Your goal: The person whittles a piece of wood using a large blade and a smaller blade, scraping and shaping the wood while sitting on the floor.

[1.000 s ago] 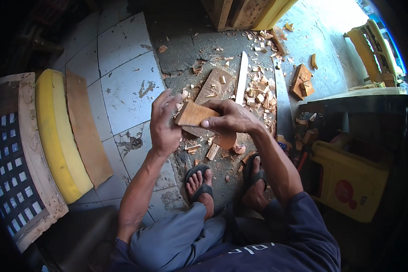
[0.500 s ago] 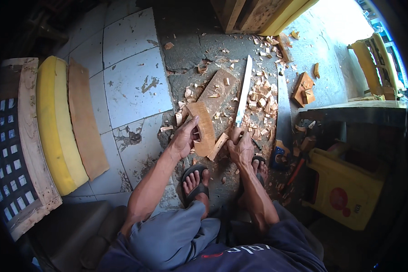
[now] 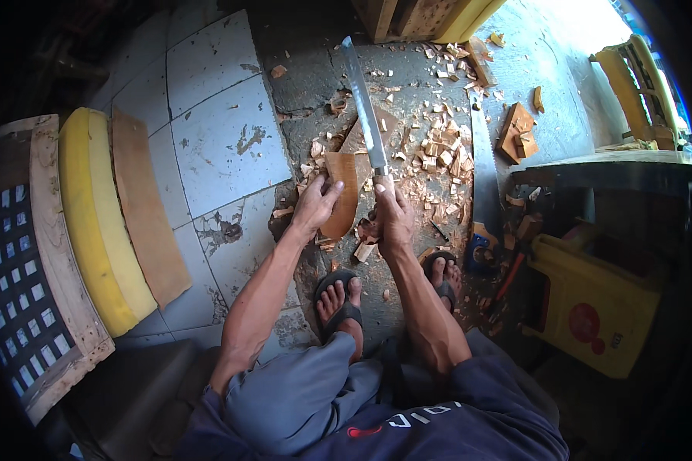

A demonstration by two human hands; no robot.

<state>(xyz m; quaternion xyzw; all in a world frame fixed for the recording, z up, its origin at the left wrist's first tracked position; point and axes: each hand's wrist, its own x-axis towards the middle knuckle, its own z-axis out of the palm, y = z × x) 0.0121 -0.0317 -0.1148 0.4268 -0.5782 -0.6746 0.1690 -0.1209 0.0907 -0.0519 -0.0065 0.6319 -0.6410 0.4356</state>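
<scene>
My left hand [image 3: 315, 206] is closed on a curved piece of brown wood [image 3: 341, 192], with the thumb lying across its near face. My right hand [image 3: 392, 215] grips the handle of a long machete [image 3: 364, 104]. Its pale blade points away from me, tilted slightly left, just right of the wood. Beneath the blade a flat wooden board [image 3: 380, 127] lies on the floor, partly covered. Between my hands, low down, is a small wood block [image 3: 365, 250].
Wood chips [image 3: 446, 154] litter the concrete. A handsaw [image 3: 484, 177] lies on the right, near a cut wood block [image 3: 517, 132] and a yellow plastic stool [image 3: 592, 303]. Left, on white tiles [image 3: 227, 146], a curved yellow-edged wooden piece [image 3: 104, 223] stands by a crate-like frame [image 3: 69, 246].
The machete has lifted and swung left, its tip now farther away and nearer the wood. The held wood has turned more upright, and my left fingers have shifted on it.
</scene>
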